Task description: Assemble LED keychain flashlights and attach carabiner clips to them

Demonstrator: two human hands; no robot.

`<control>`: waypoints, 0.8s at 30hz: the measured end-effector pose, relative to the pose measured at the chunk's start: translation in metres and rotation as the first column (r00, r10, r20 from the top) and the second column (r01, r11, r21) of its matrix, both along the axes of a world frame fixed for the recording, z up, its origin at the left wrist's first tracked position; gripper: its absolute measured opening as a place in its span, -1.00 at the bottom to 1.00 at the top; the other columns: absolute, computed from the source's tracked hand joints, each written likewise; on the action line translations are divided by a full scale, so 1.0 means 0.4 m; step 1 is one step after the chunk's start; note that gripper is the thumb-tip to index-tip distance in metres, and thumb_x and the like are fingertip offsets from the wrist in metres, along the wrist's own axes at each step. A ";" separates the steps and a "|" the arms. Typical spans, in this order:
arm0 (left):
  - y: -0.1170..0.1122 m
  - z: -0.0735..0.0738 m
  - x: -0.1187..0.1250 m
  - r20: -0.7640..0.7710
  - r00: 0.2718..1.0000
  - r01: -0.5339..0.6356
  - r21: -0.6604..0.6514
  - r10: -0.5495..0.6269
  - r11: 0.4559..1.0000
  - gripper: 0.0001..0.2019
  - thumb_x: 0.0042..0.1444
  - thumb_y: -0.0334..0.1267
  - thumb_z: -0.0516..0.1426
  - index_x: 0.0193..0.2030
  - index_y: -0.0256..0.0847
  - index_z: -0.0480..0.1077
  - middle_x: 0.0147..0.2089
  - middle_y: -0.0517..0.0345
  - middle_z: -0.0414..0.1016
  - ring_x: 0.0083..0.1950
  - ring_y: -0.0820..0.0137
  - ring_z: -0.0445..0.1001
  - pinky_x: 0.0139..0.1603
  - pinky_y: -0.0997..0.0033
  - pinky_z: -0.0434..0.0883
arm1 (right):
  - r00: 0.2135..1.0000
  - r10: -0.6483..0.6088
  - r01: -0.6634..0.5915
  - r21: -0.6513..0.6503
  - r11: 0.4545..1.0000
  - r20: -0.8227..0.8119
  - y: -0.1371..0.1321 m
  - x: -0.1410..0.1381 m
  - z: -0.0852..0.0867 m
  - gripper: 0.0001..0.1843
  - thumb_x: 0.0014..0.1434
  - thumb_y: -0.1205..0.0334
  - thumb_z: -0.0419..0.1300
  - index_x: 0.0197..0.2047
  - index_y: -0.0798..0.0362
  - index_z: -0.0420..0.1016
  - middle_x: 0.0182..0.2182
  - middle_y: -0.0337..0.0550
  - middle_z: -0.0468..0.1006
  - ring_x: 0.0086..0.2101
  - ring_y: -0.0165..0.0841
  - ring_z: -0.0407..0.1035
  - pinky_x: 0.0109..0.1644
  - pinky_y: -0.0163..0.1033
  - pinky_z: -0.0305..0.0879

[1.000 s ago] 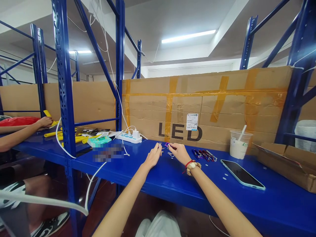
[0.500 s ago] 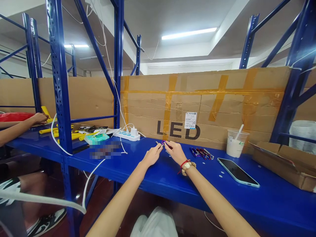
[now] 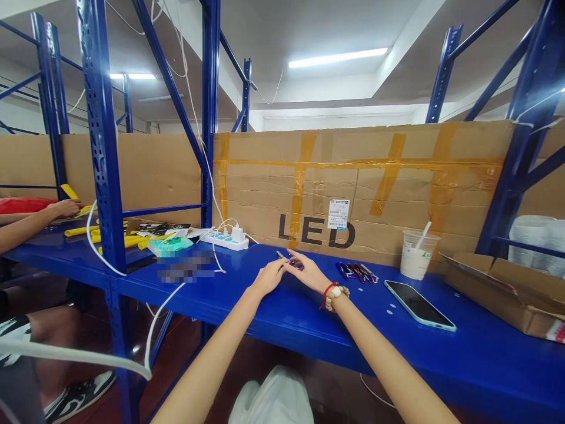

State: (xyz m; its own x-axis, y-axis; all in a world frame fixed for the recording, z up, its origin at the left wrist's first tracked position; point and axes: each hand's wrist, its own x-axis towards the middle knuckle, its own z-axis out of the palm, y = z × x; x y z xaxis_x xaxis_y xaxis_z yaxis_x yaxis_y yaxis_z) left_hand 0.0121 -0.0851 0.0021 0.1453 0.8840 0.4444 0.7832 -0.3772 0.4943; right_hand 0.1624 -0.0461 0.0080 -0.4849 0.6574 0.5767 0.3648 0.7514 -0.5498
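Note:
My left hand (image 3: 269, 279) is over the blue shelf top, its fingers pinched together. A small silver metal piece (image 3: 279, 254) shows just beyond its fingertips; the rest of that piece is hidden. Touching the left fingertips, my right hand (image 3: 309, 272) has its index finger stretched out and its fingers apart. A red cord and a beaded bracelet (image 3: 335, 295) circle the right wrist. To the right of my hands lies a row of small metal clips (image 3: 356, 272), purple, red and silver, that look like carabiners.
A phone (image 3: 419, 305), a plastic cup with a straw (image 3: 415, 259) and an open cardboard box (image 3: 498, 291) are on the right. At left are a power strip (image 3: 224, 238), a green packet (image 3: 171, 246), yellow tubes (image 3: 132, 240) and another person's hand (image 3: 66, 208). Cardboard (image 3: 256, 176) stands behind.
My right hand's fingers have gone from a pinch at a small purple piece to stretched out and apart. The left hand stays pinched in nearly the same place. The view has shifted slightly.

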 end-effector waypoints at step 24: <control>0.009 -0.006 -0.009 0.025 1.000 -0.017 -0.005 0.017 1.000 -0.77 0.16 -0.11 -0.03 -0.24 -0.07 0.41 -0.12 0.19 0.45 -0.06 0.33 0.39 -0.08 0.41 0.30 | 0.990 0.132 -0.140 -0.448 0.883 -0.051 0.020 0.019 -0.010 -0.68 0.13 0.07 0.06 -0.41 0.17 0.45 -0.65 -0.26 0.39 -0.65 -0.53 0.20 -0.60 -0.42 0.07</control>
State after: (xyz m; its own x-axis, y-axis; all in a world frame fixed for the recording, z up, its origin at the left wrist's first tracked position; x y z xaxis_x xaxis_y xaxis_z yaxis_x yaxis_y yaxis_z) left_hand 0.0086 -0.0815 -0.0004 0.1196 0.8884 0.4432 0.7769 -0.3617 0.5153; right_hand 0.1699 -0.0382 0.0040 -0.5804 0.7766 0.2448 0.2635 0.4636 -0.8459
